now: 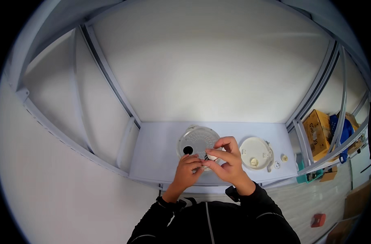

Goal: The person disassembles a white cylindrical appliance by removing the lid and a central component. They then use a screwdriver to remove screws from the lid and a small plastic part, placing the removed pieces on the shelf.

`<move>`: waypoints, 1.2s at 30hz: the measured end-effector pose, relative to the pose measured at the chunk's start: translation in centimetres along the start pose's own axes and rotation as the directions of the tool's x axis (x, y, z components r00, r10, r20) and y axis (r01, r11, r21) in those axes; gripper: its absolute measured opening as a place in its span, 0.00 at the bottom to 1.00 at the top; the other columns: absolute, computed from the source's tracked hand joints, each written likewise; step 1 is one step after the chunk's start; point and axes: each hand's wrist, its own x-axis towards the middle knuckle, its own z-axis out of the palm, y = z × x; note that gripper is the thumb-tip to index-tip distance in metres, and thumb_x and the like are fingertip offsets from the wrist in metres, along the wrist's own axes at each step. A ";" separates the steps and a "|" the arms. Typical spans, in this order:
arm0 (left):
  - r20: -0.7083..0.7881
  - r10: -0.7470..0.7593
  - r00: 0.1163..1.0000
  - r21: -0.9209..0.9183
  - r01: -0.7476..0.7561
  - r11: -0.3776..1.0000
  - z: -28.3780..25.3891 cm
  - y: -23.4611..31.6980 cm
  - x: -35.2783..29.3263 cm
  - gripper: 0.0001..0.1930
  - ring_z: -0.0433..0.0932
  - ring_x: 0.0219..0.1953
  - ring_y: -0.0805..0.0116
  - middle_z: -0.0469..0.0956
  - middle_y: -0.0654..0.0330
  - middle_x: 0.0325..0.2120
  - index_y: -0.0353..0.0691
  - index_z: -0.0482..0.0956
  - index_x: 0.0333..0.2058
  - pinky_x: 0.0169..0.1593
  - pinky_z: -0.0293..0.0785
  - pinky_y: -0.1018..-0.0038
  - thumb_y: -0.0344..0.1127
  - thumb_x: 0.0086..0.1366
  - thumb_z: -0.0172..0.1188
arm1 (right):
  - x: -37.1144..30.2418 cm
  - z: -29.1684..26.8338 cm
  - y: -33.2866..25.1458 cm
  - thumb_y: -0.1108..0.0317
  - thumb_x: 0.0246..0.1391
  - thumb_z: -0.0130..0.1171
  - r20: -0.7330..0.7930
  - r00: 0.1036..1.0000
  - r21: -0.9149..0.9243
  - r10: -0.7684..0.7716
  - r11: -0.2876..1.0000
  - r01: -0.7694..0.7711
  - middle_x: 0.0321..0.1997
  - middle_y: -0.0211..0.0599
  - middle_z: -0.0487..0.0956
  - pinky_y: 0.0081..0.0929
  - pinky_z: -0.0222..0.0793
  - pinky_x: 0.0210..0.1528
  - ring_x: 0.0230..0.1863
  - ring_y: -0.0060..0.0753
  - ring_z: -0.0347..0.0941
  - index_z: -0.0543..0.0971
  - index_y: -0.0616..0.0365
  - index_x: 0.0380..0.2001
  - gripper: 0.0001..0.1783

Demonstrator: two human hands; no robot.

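Note:
Both my hands meet over the near edge of a round pale grey disc (198,137) with a ring pattern and a black round spot (188,150). My right hand (230,164) pinches a small white rounded part (212,156) between thumb and fingers. My left hand (188,171) is closed, its fingertips drawn together against the right thumb. A small dark bit shows between the hands, too small to name. To the right lies a round cream-white shallow dish (250,147) with a yellowish knob-like piece (254,162) in it and a bracket along its right side.
A small white ring (277,164) and a small cream piece (284,157) lie right of the dish on the white table (153,154). Grey frame posts (112,81) border the table. Beyond the right side are a cardboard box (317,134), a teal bin (302,178) and a red object (318,220).

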 end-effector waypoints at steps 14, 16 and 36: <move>-0.039 -0.011 0.999 0.017 0.011 1.000 0.4 0.1 -0.2 0.07 0.82 0.60 0.55 0.87 0.62 0.43 0.41 0.89 0.37 0.68 0.67 0.47 0.33 0.60 0.73 | -0.7 -0.4 0.2 0.75 0.57 0.67 0.029 0.999 -0.054 0.031 0.998 -0.029 0.59 0.52 0.81 0.35 0.78 0.55 0.54 0.50 0.82 0.83 0.65 0.59 0.25; -0.039 -0.021 0.999 0.002 0.021 1.000 0.4 0.1 -0.2 0.07 0.82 0.60 0.55 0.87 0.62 0.43 0.42 0.90 0.38 0.69 0.67 0.47 0.33 0.60 0.74 | -0.9 -0.3 0.4 0.75 0.56 0.68 0.018 0.997 0.042 0.080 0.996 -0.081 0.62 0.53 0.79 0.36 0.77 0.57 0.56 0.51 0.80 0.82 0.64 0.61 0.27; -0.050 -0.023 0.999 0.002 0.023 1.000 0.4 -0.1 -0.2 0.07 0.82 0.60 0.53 0.87 0.62 0.42 0.41 0.89 0.36 0.68 0.68 0.49 0.33 0.59 0.74 | 0.9 -0.1 -0.8 0.74 0.53 0.75 -0.013 1.000 0.020 0.014 1.000 -0.014 0.51 0.46 0.79 0.37 0.75 0.61 0.53 0.45 0.80 0.80 0.61 0.59 0.29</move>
